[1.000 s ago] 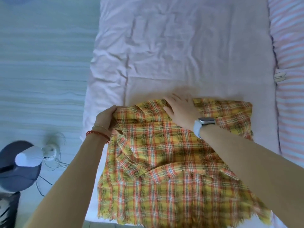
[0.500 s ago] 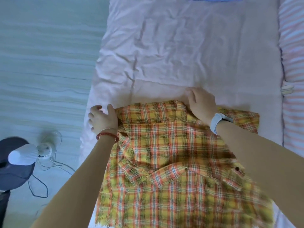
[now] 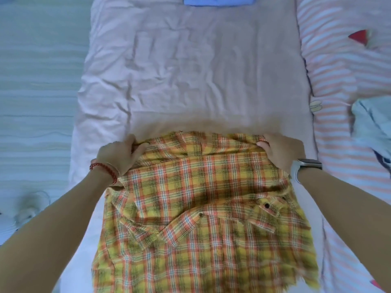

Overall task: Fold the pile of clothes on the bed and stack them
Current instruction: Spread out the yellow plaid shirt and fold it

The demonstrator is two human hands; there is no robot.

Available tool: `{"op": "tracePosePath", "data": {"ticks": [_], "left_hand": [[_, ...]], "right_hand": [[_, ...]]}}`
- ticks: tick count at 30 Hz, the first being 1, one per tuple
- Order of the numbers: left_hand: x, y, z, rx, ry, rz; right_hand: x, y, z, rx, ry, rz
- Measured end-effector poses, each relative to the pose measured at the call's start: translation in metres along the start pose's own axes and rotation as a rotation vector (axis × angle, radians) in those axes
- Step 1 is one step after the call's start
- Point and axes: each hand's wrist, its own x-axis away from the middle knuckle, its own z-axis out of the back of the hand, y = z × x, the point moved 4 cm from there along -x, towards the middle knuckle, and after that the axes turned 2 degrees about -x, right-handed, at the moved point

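Head view of a pink bed cover [image 3: 190,66] bearing a yellow and orange plaid shirt [image 3: 203,208], which lies spread across the near half of the cover; its lower hem runs out of the picture at the bottom edge, so its full length cannot be seen. The left hand [image 3: 118,154] grips the far left edge of the shirt, fingers curled over the cloth with the fingertips hidden beneath it; a red bead bracelet [image 3: 103,171] circles that wrist. The right hand [image 3: 283,152] grips the far right edge likewise, thumb on top, the other fingers tucked out of sight; a grey wristwatch [image 3: 304,167] sits on that wrist. A blue folded garment [image 3: 218,0] is cut off by the top edge. At the right, a pale blue garment [image 3: 372,121] lies crumpled on striped bedding [image 3: 342,81], partly cut off. A blurred white object [image 3: 27,208] on the floor at the left cannot be made out.
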Motion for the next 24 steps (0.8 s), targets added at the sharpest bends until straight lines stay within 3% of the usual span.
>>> {"op": "tracePosePath", "data": {"ticks": [5,9,12,18,24], "left_hand": [[-0.004,0.006,0.021,0.062,0.062,0.021],[-0.007,0.006,0.023,0.171,-0.274,0.023],[-0.002,-0.003,0.022,0.036,-0.417,0.047],[-0.005,0.005,0.073,-0.037,-0.184,0.040],[-0.014,0.012,0.157,-0.019,0.319,0.066]], "right_hand": [[-0.006,0.010,0.014,0.012,-0.035,-0.028],[-0.012,0.011,0.023,-0.199,-0.295,-0.003],[-0.012,0.013,0.025,-0.221,-0.469,-0.035],[-0.021,0.003,0.064,-0.027,-0.166,-0.065],[-0.026,0.010,0.141,-0.055,0.270,-0.091]]}}
